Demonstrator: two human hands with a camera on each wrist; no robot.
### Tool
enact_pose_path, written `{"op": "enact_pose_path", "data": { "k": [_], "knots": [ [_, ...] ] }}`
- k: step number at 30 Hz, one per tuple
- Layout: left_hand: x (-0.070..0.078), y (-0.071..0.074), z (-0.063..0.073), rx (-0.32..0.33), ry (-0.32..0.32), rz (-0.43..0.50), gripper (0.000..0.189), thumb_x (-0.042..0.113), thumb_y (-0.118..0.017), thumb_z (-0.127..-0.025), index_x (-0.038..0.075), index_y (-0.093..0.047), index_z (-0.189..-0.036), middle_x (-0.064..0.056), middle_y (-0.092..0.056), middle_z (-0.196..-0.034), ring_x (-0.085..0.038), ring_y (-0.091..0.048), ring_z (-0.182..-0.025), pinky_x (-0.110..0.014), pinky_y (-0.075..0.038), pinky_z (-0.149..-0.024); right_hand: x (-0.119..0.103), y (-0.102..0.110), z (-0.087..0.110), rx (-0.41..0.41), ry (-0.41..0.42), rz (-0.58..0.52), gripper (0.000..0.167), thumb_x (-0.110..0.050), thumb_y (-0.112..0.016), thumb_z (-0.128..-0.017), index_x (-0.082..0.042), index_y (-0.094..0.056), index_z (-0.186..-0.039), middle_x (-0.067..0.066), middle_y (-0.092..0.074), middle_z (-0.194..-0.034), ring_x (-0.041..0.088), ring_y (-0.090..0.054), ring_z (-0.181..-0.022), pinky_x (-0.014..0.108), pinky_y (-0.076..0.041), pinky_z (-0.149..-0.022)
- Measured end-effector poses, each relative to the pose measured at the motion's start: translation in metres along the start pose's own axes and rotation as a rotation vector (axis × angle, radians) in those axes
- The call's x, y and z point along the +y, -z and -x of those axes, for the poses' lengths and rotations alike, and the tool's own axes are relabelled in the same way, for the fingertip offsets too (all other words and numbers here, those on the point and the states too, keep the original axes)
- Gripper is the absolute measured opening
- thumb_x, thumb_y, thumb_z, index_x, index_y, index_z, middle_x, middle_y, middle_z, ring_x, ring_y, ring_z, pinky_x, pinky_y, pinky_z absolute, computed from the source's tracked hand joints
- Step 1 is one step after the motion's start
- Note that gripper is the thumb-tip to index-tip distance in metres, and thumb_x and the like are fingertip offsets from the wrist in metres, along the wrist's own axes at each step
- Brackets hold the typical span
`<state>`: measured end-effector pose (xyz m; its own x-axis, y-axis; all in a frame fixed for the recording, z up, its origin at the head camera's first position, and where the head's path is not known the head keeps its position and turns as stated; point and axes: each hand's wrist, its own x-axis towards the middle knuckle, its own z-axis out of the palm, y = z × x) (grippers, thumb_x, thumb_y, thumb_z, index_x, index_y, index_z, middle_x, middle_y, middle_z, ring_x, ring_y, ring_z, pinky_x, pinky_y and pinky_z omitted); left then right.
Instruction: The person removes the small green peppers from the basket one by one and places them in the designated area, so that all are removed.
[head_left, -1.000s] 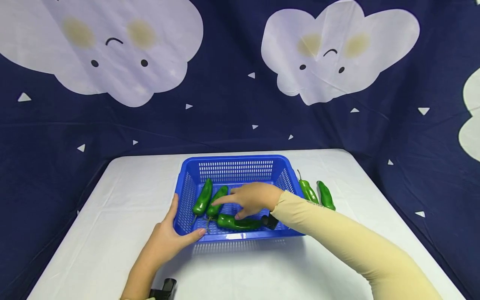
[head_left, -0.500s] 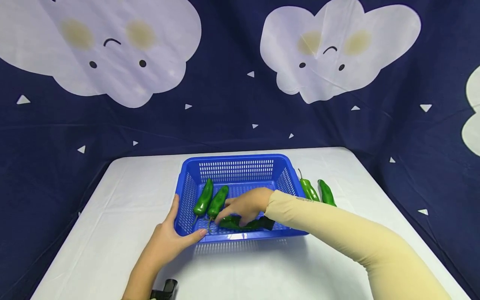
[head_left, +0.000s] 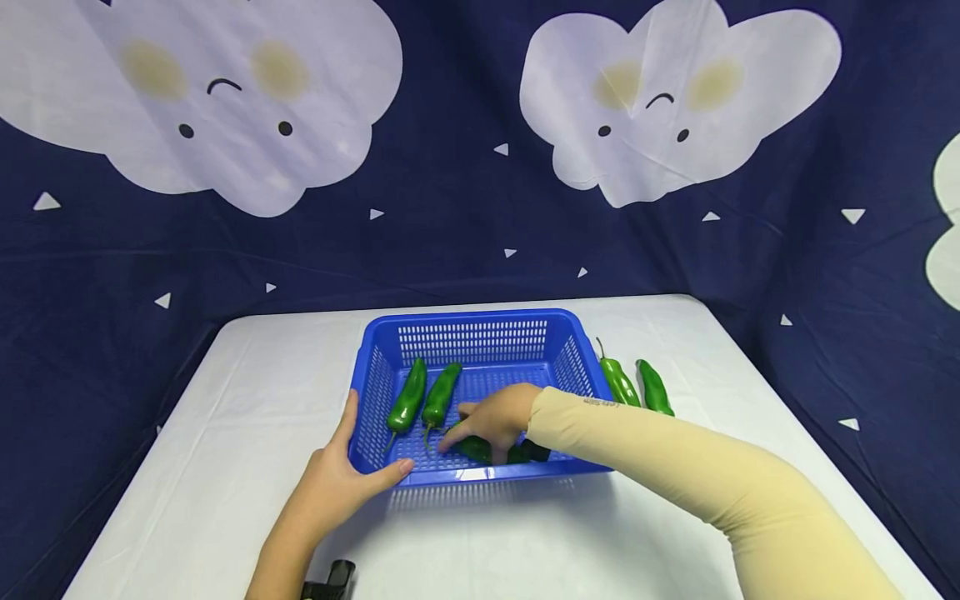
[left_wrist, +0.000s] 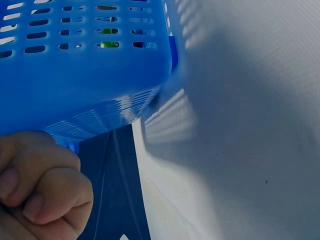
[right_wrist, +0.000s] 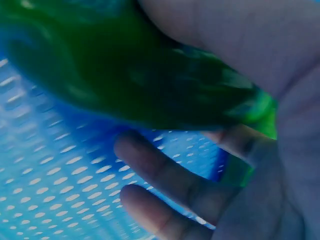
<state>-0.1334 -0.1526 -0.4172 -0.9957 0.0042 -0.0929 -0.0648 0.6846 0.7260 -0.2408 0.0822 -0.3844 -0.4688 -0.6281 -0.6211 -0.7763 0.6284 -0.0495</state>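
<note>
A blue plastic basket (head_left: 480,316) with slotted walls stands mid-table. My left hand (head_left: 333,482) grips its near left corner, thumb over the front rim; in the left wrist view the other fingers curl below the basket wall (left_wrist: 90,75). Inside the basket, my right hand (head_left: 501,417) holds a long green pepper (head_left: 471,451) near the front wall. The right wrist view has this pepper (right_wrist: 110,75) between the thumb and the fingers. Two more green peppers, one leftmost (head_left: 408,400) and one beside it (head_left: 442,397), lie on the basket floor, stems toward me.
Outside the basket's right wall, two green peppers, a lighter one (head_left: 619,383) and a darker one (head_left: 654,388), lie on the white-covered table (head_left: 262,392). A dark blue cloth (head_left: 465,225) with clouds hangs behind. A black device (head_left: 330,583) sits at my left wrist.
My right hand has come down toward the front of the basket and taken hold of the front pepper. The second pepper from the left has shifted slightly away. My left hand has stayed in place.
</note>
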Motion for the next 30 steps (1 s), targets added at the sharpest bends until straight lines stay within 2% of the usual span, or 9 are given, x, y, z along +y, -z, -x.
{"op": "enact_pose_path", "data": {
  "k": [4, 8, 15, 17, 22, 25, 30],
  "knots": [
    [0.001, -0.001, 0.000, -0.009, 0.006, -0.002, 0.126, 0.067, -0.074, -0.075, 0.023, 0.008, -0.160, -0.031, -0.050, -0.143, -0.045, -0.059, -0.122, -0.060, -0.050, -0.097, 0.008, -0.008, -0.001, 0.028, -0.029, -0.026, 0.083, -0.027, -0.084, -0.080, -0.064, -0.038, -0.138, 0.007, -0.029, -0.163, 0.017, -0.063, -0.101, 0.034, -0.056, -0.080],
    [0.001, -0.001, 0.000, -0.006, 0.009, -0.004, 0.127, 0.067, -0.075, -0.075, 0.023, 0.007, -0.160, -0.032, -0.049, -0.143, -0.045, -0.060, -0.121, -0.059, -0.051, -0.096, 0.015, -0.013, -0.004, 0.067, -0.052, -0.068, 0.081, -0.031, -0.084, -0.079, -0.060, -0.038, -0.138, 0.011, -0.034, -0.160, 0.017, -0.064, -0.101, 0.037, -0.055, -0.085],
    [0.002, 0.000, 0.000, -0.001, 0.022, -0.007, 0.127, 0.068, -0.075, -0.074, 0.023, 0.008, -0.160, -0.033, -0.049, -0.143, -0.045, -0.060, -0.121, -0.059, -0.050, -0.096, 0.023, -0.019, -0.010, 0.112, -0.192, -0.127, 0.070, -0.029, -0.081, -0.082, -0.048, -0.040, -0.135, 0.014, -0.040, -0.150, 0.017, -0.062, -0.075, 0.033, -0.052, -0.064],
    [0.002, 0.000, 0.000, -0.003, 0.027, -0.009, 0.127, 0.068, -0.074, -0.074, 0.023, 0.008, -0.160, -0.033, -0.049, -0.143, -0.046, -0.059, -0.122, -0.060, -0.050, -0.097, 0.026, -0.023, -0.012, 0.137, -0.237, -0.154, 0.068, -0.029, -0.079, -0.083, -0.045, -0.040, -0.136, 0.016, -0.038, -0.150, 0.017, -0.061, -0.074, 0.032, -0.052, -0.064],
    [0.001, 0.000, 0.000, 0.000, 0.032, -0.014, 0.127, 0.069, -0.074, -0.074, 0.025, 0.009, -0.160, -0.033, -0.050, -0.142, -0.045, -0.060, -0.122, -0.060, -0.050, -0.097, 0.035, -0.028, -0.016, 0.179, -0.338, -0.304, 0.064, -0.030, -0.071, -0.088, -0.042, -0.037, -0.141, 0.018, -0.029, -0.155, 0.019, -0.062, -0.074, 0.033, -0.052, -0.068],
    [0.001, 0.000, -0.001, -0.001, 0.032, -0.013, 0.127, 0.068, -0.074, -0.074, 0.025, 0.009, -0.160, -0.032, -0.050, -0.142, -0.045, -0.059, -0.122, -0.060, -0.049, -0.098, 0.041, -0.030, -0.017, 0.193, -0.355, -0.383, 0.066, -0.031, -0.066, -0.090, -0.041, -0.032, -0.145, 0.018, -0.025, -0.157, 0.021, -0.064, -0.073, 0.036, -0.052, -0.070],
    [0.001, -0.002, -0.001, -0.007, 0.032, -0.013, 0.127, 0.068, -0.074, -0.075, 0.025, 0.010, -0.160, -0.032, -0.046, -0.146, -0.047, -0.055, -0.126, -0.062, -0.047, -0.100, 0.051, -0.033, -0.019, 0.244, -0.338, -0.473, 0.064, -0.035, -0.063, -0.092, -0.039, -0.030, -0.147, 0.019, -0.028, -0.155, 0.024, -0.063, -0.085, 0.045, -0.052, -0.082]
  ]
}}
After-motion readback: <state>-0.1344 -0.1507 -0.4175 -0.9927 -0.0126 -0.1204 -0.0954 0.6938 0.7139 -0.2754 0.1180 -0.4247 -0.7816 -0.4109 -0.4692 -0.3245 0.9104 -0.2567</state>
